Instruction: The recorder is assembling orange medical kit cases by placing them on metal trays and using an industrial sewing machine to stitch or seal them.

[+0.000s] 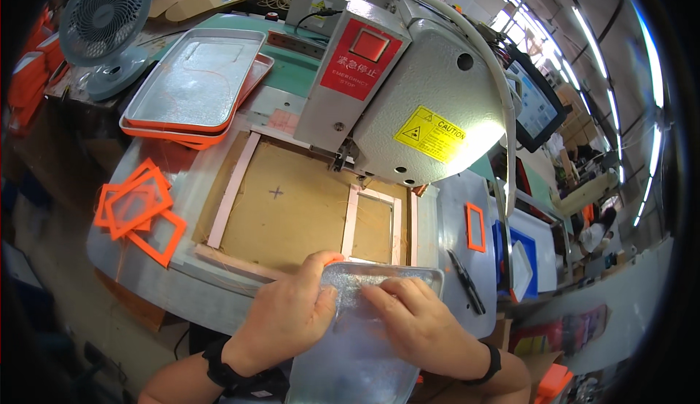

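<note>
A clear, shiny rectangular plastic panel (364,360) with rounded corners and a raised-looking rim is tilted in front of me, at the table's near edge. My left hand (292,309) is closed on its upper left edge, with a bit of orange showing by the fingertips. Over the panel's upper part, my right hand (415,316) has its fingers bent and pressed together against the surface; whether they pinch something small is hidden. Just beyond the panel lies a brown template board (284,207) with pale strips and a small rectangular opening, under the head of a grey machine (437,90).
Stacked orange-edged clear panels (197,76) lie at the back left, by a grey fan (106,17). Several orange frames (138,203) are piled at left. On the right are one orange frame (475,227), a black-handled knife (467,281), a screen (536,101) and a blue tray (526,243).
</note>
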Demonstrator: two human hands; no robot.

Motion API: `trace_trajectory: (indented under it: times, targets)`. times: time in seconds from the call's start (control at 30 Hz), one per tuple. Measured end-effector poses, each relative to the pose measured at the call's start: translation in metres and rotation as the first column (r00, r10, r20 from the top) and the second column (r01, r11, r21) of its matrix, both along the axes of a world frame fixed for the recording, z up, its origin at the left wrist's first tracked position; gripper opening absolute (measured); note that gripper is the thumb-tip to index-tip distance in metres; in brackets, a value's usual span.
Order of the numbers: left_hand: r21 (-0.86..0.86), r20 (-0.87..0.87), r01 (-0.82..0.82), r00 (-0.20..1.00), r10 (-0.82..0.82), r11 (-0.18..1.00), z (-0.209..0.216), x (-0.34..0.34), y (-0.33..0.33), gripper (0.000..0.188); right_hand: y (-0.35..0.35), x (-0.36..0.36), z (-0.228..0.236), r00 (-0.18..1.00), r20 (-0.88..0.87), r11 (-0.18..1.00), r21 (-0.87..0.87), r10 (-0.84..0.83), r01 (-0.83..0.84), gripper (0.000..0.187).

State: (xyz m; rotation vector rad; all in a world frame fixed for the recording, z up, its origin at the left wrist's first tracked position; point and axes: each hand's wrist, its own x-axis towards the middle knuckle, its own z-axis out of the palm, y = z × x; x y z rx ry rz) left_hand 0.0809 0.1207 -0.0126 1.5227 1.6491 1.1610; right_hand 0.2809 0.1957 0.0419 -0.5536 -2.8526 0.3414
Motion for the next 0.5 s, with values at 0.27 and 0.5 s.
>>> trace_trajectory:
  times: [0.27, 0.5]
  targets:
    - [0.026, 0.014, -0.005, 1.0, 0.005, 1.0, -0.005, 0.001, 0.0, 0.04, -0.004, 0.0, 0.006, 0.998, 0.037, 0.998, -0.031, -0.059, 0.06, 0.043]
    - [0.023, 0.005, 0.003, 1.0, -0.003, 1.0, -0.006, 0.001, 0.0, 0.04, -0.003, 0.002, 0.008, 0.995, 0.081, 0.998, -0.02, -0.05, 0.051, 0.044]
